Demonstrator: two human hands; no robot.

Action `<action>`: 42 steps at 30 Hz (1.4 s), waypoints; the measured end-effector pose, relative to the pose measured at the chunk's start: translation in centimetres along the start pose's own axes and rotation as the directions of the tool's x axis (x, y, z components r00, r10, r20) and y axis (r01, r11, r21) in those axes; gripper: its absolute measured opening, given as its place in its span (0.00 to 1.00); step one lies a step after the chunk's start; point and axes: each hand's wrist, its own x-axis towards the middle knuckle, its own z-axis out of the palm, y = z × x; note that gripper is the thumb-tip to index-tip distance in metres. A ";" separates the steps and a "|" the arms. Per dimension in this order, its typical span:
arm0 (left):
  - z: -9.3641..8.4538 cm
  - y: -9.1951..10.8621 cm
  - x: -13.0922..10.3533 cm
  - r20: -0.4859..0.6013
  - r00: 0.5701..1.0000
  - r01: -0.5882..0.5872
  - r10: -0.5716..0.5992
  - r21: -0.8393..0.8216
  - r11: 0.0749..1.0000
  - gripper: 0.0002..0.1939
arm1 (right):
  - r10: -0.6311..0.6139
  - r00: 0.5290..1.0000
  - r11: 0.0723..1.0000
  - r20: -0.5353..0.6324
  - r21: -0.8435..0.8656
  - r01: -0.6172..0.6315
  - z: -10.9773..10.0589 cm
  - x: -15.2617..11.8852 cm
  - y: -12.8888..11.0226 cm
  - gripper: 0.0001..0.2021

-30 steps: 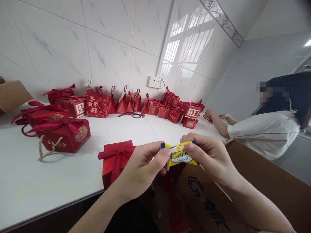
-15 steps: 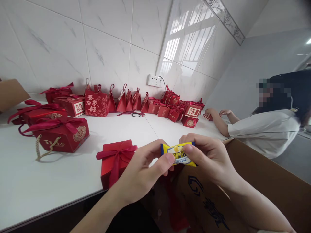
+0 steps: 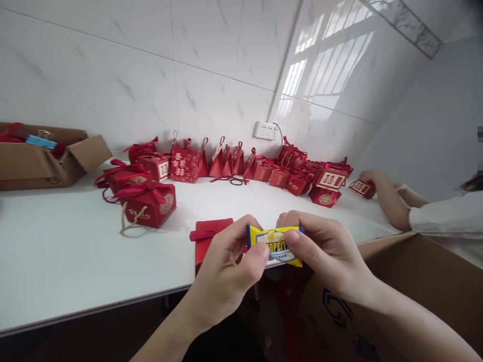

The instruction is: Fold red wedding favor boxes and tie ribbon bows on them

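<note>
Between both hands is a small yellow and blue wrapped candy [image 3: 278,245] with printed lettering. My left hand [image 3: 236,261] pinches its left end between thumb and fingers. At the other end, my right hand [image 3: 324,249] grips it with the thumb on the front. The wrapper looks sealed. Behind my left hand, a red gift box [image 3: 211,234] with a ribbon stands at the table's front edge, partly hidden by that hand.
Red gift boxes [image 3: 149,203] and small red bags [image 3: 184,165] line the white table [image 3: 94,261] along the tiled wall. An open carton [image 3: 33,166] stands at left, another carton [image 3: 426,286] at lower right. Another person's hand [image 3: 375,178] touches a red box at right.
My view has turned left, so the table's things sit further right and the left carton shows more. Both hands still hold the candy, which is tilted slightly differently.
</note>
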 end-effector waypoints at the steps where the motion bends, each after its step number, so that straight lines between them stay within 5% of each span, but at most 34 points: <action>1: -0.3 0.2 -0.2 -0.025 1.000 -0.011 0.011 0.010 1.000 0.12 | -0.013 1.000 1.000 0.011 0.014 0.012 0.3 0.3 0.0 0.19; 7: -2.2 1.0 -1.5 -0.187 0.974 -0.110 0.129 0.109 0.988 0.14 | -0.078 0.996 0.991 0.049 0.112 0.072 2.6 2.4 -0.3 0.17; 13: -3.3 0.9 -2.5 -0.297 0.935 -0.180 0.192 0.067 0.981 0.17 | -0.163 0.986 0.950 -0.032 0.263 0.166 5.1 4.0 -0.3 0.15; 19: -3.9 1.1 -2.9 -0.378 0.898 -0.163 0.226 0.193 0.968 0.16 | -0.227 0.972 0.965 -0.054 0.124 0.232 6.5 4.3 0.4 0.11; 29: -5.3 0.9 -3.9 -0.524 0.783 -0.109 0.335 0.414 0.904 0.15 | -0.234 0.959 0.969 -0.159 0.044 0.244 5.3 3.5 3.3 0.15; 32: -5.6 0.4 -2.8 -0.483 0.842 -0.014 0.238 0.422 0.906 0.14 | -0.141 0.964 0.979 -0.227 0.110 0.169 4.9 3.2 4.6 0.12; 35: -4.7 -0.3 -1.1 -0.340 0.939 0.104 0.062 0.448 0.888 0.14 | -0.052 0.982 0.986 -0.184 0.148 0.080 5.0 3.0 5.0 0.11; 37: -3.9 -0.6 -0.2 -0.266 0.964 0.119 0.008 0.460 0.880 0.14 | 0.003 0.982 0.992 -0.188 0.124 0.020 4.6 3.1 5.5 0.11; 40: -3.6 -0.9 0.4 -0.246 0.968 0.074 0.053 0.481 0.874 0.15 | 0.124 0.915 0.990 -0.384 0.114 -0.086 1.5 3.4 8.7 0.16; 42: -4.3 -1.4 0.4 -0.303 0.945 0.055 0.126 0.523 0.851 0.13 | 0.283 0.731 0.959 -0.621 0.180 -0.218 -1.9 3.7 12.3 0.14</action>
